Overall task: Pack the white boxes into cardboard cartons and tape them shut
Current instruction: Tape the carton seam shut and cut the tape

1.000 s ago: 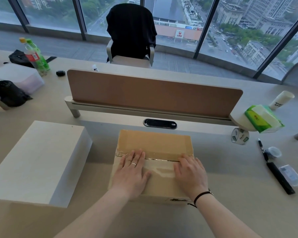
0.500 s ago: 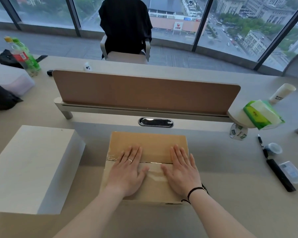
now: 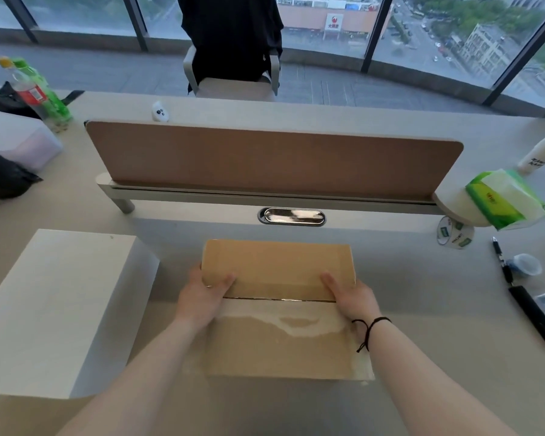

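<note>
Left hand [image 3: 203, 297] clamped on the left edge of the cardboard carton [image 3: 279, 309], thumb lying over the top flap, the other fingers wrapped down the side and out of sight. Right hand [image 3: 348, 298] clamped likewise on the right edge, thumb on top, a black cord around the wrist. Both grips at the level of the seam between the two top flaps. Seam closed, clear tape [image 3: 283, 322] running across it and wrinkled on the near flap, shiny at the right near corner. Carton in the near middle of the desk [image 3: 422, 372], squarely in front of the person.

Just left of the carton, not touching, a large white box [image 3: 60, 313] lying flat. Beyond the carton an oval cable port [image 3: 291, 216] in the desk, then a brown divider panel [image 3: 271, 162] standing across. Far right of the carton, well apart: a roll of tape [image 3: 454, 235] standing on edge, a green tissue pack [image 3: 507, 199] on a small shelf above it, a white cup [image 3: 540, 152] further back. Nearer on the right, a black pen [image 3: 502, 262], a small clear lidded cup [image 3: 524, 267] beside it, a black utility knife [image 3: 534, 316]. Far left: two drink bottles [image 3: 38, 92], a translucent bin [image 3: 18, 141], a black bag [image 3: 4, 177]. Behind the divider a small white gadget [image 3: 160, 112] and a chair [image 3: 232, 48] draped with dark cloth.
</note>
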Demonstrator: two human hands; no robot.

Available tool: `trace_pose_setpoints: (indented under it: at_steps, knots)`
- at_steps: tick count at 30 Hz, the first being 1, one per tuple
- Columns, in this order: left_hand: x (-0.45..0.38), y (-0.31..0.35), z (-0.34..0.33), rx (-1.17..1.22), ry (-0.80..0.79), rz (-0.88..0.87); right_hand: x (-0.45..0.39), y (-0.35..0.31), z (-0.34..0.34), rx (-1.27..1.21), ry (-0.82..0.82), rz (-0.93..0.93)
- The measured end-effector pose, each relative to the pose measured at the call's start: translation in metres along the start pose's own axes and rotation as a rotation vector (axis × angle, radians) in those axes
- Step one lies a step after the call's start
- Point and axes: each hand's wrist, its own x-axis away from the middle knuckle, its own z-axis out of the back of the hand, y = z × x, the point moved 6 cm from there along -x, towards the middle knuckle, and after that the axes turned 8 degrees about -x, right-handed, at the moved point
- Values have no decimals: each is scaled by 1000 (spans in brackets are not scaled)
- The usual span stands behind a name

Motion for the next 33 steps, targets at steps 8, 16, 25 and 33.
trace_pose_setpoints:
  at_steps: [8,16,25,33]
  knots:
    - [2,2,-1,94,-2,-37,-5,2,-2,-14,5,29]
    - [7,5,2,210,-69,9,4,1,-2,-104,-90,-47]
    - [28,-1,1,418,-334,199,35,14,2,-333,-248,-170]
    - [44,-14,8,428,-407,203,64,13,7,-346,-254,-134]
